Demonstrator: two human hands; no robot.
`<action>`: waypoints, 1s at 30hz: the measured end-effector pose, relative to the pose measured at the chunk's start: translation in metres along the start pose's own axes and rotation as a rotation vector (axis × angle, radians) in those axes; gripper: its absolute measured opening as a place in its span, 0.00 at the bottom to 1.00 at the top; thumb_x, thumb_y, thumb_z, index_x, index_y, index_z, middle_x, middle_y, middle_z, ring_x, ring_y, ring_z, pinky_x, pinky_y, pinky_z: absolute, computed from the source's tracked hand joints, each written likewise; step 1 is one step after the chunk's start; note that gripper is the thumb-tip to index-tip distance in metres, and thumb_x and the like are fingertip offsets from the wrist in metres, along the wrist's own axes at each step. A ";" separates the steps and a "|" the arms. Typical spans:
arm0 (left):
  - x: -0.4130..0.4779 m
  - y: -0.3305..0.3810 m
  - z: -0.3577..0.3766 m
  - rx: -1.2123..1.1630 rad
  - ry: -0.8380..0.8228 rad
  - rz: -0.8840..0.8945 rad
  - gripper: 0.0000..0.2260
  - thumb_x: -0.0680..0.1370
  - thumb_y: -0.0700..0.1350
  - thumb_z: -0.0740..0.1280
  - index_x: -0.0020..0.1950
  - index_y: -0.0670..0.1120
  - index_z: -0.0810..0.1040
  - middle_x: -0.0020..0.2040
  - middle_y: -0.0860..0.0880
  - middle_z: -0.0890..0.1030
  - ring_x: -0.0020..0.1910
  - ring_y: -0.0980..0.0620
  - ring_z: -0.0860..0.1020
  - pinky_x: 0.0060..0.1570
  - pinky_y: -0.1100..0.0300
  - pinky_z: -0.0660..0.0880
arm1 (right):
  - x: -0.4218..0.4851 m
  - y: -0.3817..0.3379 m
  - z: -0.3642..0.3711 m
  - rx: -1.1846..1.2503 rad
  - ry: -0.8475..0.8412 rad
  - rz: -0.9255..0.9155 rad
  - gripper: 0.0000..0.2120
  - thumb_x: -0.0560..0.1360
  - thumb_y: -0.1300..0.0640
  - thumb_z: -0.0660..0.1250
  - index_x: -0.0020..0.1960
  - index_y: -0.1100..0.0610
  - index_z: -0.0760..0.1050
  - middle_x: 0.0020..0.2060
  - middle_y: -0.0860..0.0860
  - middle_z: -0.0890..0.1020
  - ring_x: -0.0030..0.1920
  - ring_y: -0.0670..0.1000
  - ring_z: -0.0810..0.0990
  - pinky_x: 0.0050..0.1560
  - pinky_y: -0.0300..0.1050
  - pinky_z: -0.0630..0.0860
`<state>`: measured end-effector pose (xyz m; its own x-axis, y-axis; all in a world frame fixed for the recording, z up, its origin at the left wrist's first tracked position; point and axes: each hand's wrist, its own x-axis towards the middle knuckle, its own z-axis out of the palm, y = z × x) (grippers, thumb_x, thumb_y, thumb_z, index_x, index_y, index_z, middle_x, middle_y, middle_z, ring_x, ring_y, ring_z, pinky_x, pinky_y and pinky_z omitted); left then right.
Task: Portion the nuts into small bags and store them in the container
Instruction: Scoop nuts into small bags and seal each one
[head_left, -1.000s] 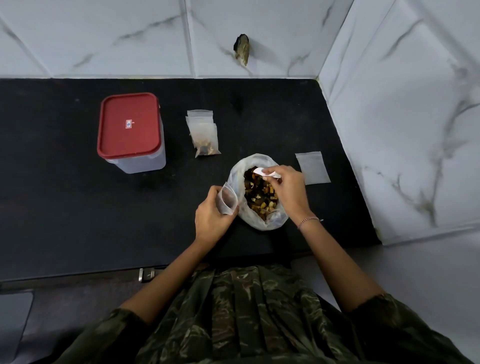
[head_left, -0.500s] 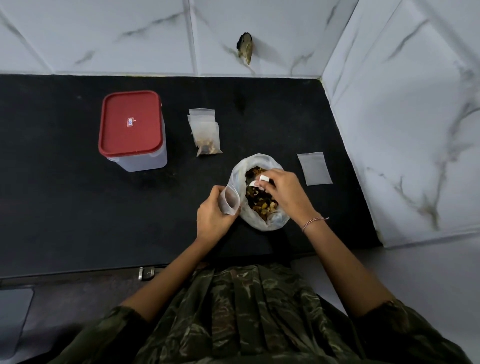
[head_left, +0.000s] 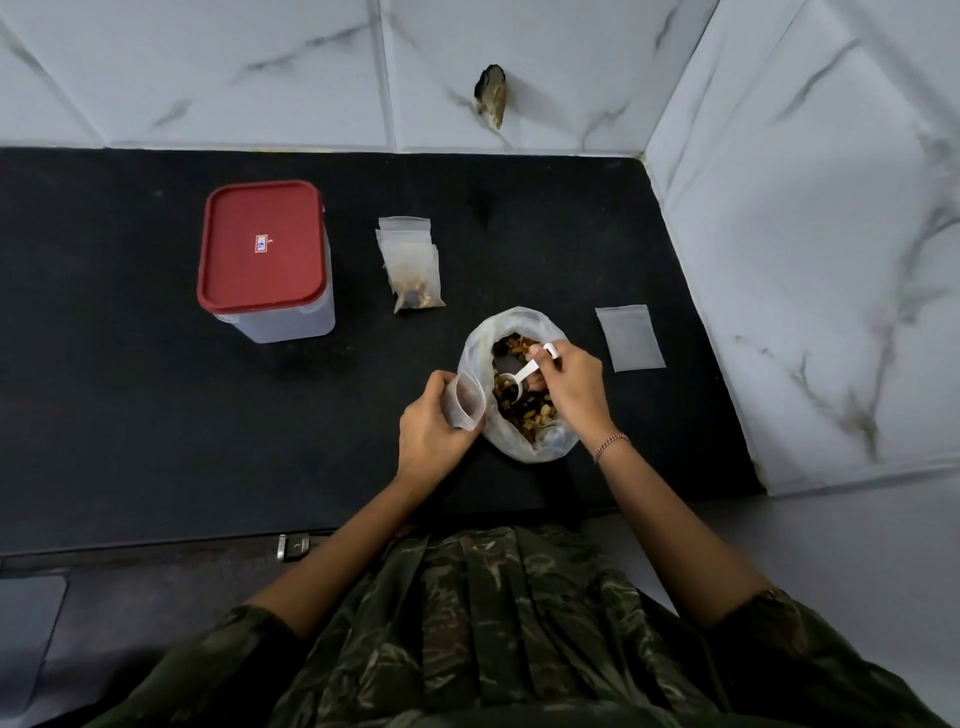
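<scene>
Step in hand: scooping nuts from the big bag (head_left: 519, 384) to fill one small bag.
Left hand (head_left: 431, 431): its grip is closed around a small clear bag (head_left: 465, 400), holding the mouth open and tilted toward the big bag; the small bag looks empty.
Right hand (head_left: 571, 387): its grip is pinched on the handle of a white scoop (head_left: 522, 378), whose bowl is down among the nuts and seems loaded.
Nuts: a mixed heap in the open big bag, which sits on the black counter (head_left: 130, 415) between the two hands, touching the small bag's rim or just beside it.
Done so far: a small stack of bags (head_left: 413, 265) lies near the container, further back; the top one holds a little portion in its lower corner. How many in the stack are filled I cannot tell.
Container (head_left: 267, 260): stands to the left, well apart from the hands, red lid on; no bags visibly inside through its pale wall.
Spare bag (head_left: 629, 338): one flat empty bag lies to the right of the big bag.
Left to do: by my judgement, most of the job. Plenty of nuts remain, the held bag needs filling and sealing, the spare bag awaits, and nothing has yet been stored under the lid.
</scene>
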<state>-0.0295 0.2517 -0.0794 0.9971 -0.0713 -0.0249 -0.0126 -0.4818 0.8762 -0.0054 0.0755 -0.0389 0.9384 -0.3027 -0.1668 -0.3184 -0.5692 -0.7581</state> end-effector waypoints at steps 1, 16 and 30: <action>0.000 0.000 0.000 0.005 0.003 0.000 0.15 0.72 0.51 0.74 0.50 0.53 0.69 0.40 0.59 0.77 0.39 0.64 0.77 0.36 0.72 0.71 | -0.001 0.001 0.000 0.047 0.015 0.034 0.09 0.79 0.53 0.62 0.46 0.57 0.77 0.32 0.45 0.79 0.31 0.38 0.79 0.34 0.30 0.74; 0.008 0.003 -0.006 -0.143 0.104 0.139 0.21 0.70 0.58 0.72 0.55 0.49 0.71 0.45 0.55 0.79 0.43 0.56 0.80 0.41 0.57 0.79 | -0.011 0.014 -0.020 0.716 0.194 0.355 0.09 0.78 0.56 0.65 0.41 0.57 0.79 0.34 0.52 0.80 0.35 0.47 0.80 0.46 0.45 0.79; 0.019 0.017 -0.007 -0.152 0.134 0.161 0.18 0.68 0.55 0.72 0.54 0.54 0.70 0.49 0.60 0.78 0.49 0.59 0.78 0.47 0.60 0.77 | -0.033 -0.050 -0.025 0.897 0.178 0.184 0.10 0.78 0.56 0.64 0.43 0.59 0.79 0.32 0.49 0.81 0.35 0.44 0.80 0.41 0.38 0.78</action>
<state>-0.0103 0.2483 -0.0618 0.9842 -0.0151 0.1762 -0.1710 -0.3360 0.9262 -0.0239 0.0946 0.0201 0.8252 -0.4847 -0.2901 -0.1677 0.2801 -0.9452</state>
